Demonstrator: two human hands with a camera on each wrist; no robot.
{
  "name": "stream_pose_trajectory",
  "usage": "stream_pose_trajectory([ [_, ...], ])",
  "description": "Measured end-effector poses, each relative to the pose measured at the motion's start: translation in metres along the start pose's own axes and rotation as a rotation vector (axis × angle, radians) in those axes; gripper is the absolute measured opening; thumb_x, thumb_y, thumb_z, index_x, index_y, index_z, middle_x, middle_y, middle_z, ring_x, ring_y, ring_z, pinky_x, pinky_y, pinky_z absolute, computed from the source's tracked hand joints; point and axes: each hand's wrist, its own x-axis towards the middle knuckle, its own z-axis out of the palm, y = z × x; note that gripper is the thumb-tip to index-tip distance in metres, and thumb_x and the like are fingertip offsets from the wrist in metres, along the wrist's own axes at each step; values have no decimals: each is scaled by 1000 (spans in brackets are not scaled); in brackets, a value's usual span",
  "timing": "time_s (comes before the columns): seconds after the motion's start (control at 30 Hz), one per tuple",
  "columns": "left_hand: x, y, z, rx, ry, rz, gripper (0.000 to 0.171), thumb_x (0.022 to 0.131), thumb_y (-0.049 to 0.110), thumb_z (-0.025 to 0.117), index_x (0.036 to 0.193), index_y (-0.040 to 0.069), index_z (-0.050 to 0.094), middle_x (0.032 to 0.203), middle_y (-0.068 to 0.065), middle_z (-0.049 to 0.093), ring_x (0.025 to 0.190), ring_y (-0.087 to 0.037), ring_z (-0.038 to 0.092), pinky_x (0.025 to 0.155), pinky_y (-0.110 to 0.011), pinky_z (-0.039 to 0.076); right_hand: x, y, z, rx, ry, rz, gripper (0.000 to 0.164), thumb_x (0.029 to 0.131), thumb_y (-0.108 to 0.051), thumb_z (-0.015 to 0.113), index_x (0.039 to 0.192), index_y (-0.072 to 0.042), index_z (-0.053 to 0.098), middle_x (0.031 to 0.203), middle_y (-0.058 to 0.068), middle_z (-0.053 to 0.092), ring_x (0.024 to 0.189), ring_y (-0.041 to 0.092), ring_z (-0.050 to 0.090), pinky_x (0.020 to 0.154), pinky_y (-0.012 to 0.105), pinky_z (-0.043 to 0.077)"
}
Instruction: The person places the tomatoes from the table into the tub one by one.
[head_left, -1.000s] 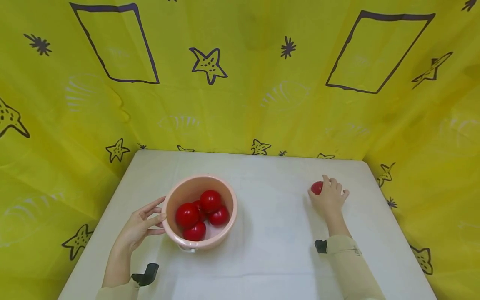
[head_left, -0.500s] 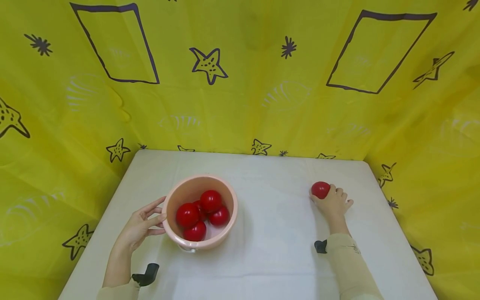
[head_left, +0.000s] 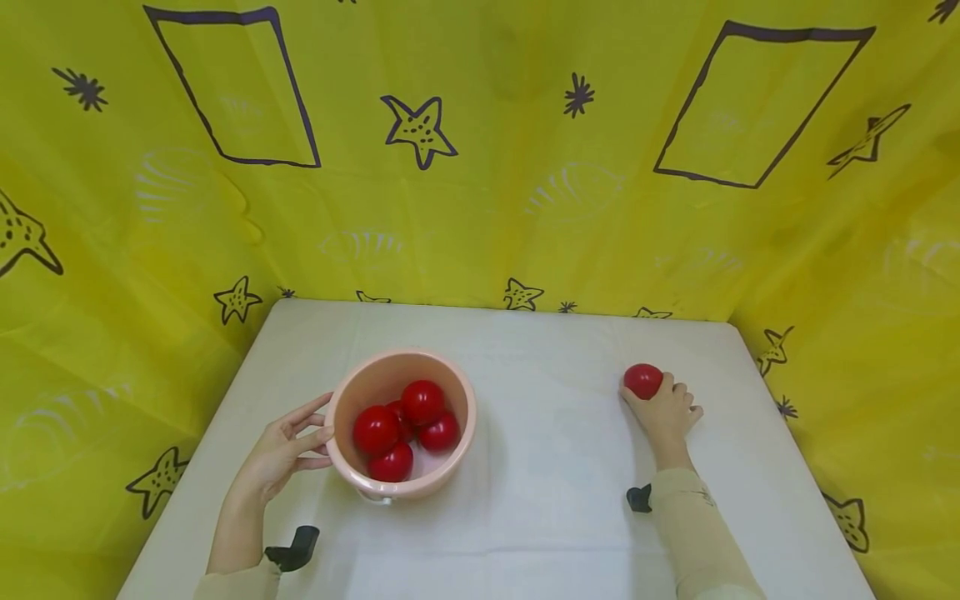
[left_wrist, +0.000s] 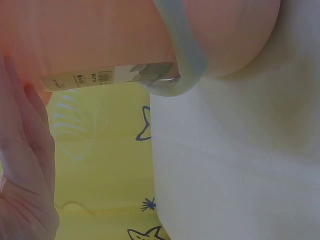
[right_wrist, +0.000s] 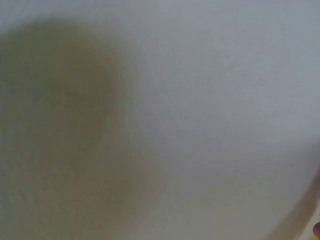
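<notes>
A pale pink bucket (head_left: 467, 417) stands on the white table (head_left: 555, 500), left of the middle, with several shiny red balls (head_left: 376, 430) lying inside. At its left side my left hand (head_left: 273, 450) holds the rim, the thumb at the edge and the long fingers along the outer wall. The left wrist view shows these fingers (left_wrist: 25, 145) against the wall, near a printed label (left_wrist: 100, 78). Far to the right, my right hand (head_left: 663, 412) grips another red ball (head_left: 642, 381) between thumb and fingers, close over the table. The right wrist view is mostly tabletop and blurred shadow.
A pale bucket handle (left_wrist: 192, 65) hangs down the outside. Yellow curtains (head_left: 487, 200) with starfish drawings enclose the table at the back and both sides. Dark bands (head_left: 294, 550) sit on both wrists.
My right hand has turned and drawn slightly back around the red ball, which shows more fully and a little farther right. The left hand and bucket have stayed in place.
</notes>
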Motion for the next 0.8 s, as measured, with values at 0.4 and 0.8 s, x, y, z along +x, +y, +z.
stream_pose_trajectory([
  [0.4,0,0,-1,-3,-5,9,61,88,12,61,140,3,32,95,-1,54,72,-16,65,66,-33,56,-6,-32,-5,-19,90,-200,81,77,-51,63,131,2,32,121,30,35,113,45,30,92,63,18],
  [0.8,-1,1,-1,-4,-3,7,61,88,10,60,141,1,30,95,-1,54,71,-16,64,66,-33,56,-41,-133,-37,72,229,-530,76,69,-49,70,125,-5,43,117,20,46,110,35,39,92,57,25],
])
